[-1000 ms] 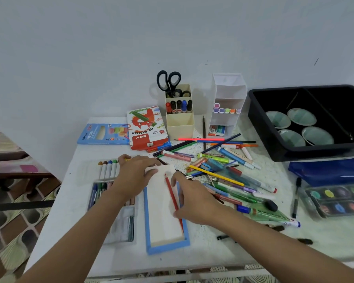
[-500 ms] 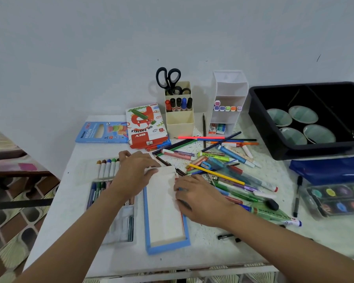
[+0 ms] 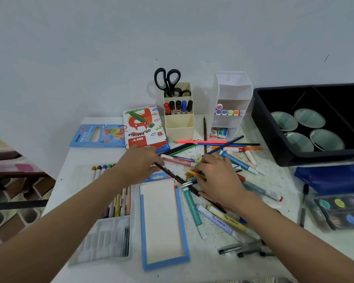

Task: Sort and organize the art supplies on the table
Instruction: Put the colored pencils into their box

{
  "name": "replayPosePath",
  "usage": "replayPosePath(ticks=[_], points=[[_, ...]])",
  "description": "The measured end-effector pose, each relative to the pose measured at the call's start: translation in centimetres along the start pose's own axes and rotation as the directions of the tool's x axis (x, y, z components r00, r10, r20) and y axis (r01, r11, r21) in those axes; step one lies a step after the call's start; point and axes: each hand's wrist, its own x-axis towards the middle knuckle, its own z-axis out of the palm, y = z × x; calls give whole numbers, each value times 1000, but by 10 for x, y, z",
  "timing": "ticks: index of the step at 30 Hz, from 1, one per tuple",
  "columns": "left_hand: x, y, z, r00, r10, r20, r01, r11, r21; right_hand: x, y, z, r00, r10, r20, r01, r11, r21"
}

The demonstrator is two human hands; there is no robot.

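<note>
Head view showed the left hand (image 3: pixel 140 163) pinching a dark pencil (image 3: pixel 173 176), the right hand (image 3: pixel 215 176) gripping bunched coloured pencils (image 3: pixel 192 176). At six o'clock the blue-edged white tray (image 3: pixel 164 260) waited; most pens (image 3: pixel 229 158) lay unsorted.

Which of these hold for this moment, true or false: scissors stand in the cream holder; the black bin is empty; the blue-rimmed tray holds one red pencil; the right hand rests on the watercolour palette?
1. Scissors stand in the cream holder. True.
2. The black bin is empty. False: four pale green dishes lie in it.
3. The blue-rimmed tray holds one red pencil. True, along its right edge.
4. The right hand rests on the watercolour palette. False: it is on the loose pencil pile, gathering several.
</note>
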Motion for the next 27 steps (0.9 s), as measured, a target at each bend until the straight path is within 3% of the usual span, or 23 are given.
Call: replayPosePath(ticks=[6, 11, 17, 23, 25, 27], points=[[7, -4, -7, 990, 139, 0, -139, 990, -13, 4, -1, 8, 999, 44, -32, -40, 994, 100], [7, -8, -25, 990, 112, -86, -117, 992, -51, 10, -3, -5, 992, 122, -31, -105, 939, 329], [1, -17, -67, 976, 123, -182, -137, 988, -67, 11, -13, -39, 987, 118, -107, -45, 853, 520], [-29, 2, -122, 950, -103, -294, -6, 937, -349, 2, -22, -74, 984, 129, -122, -12, 733, 680], [-47, 16, -131, 914, -222, -340, 18, 859, -511, -1, -24, -80, 984, 158, -78, -45, 652, 757], [-63, 31, -130, 859, -358, -366, 27, 746, -665, -5, -27, -83, 982, 190, -10, -89, 506, 858]])
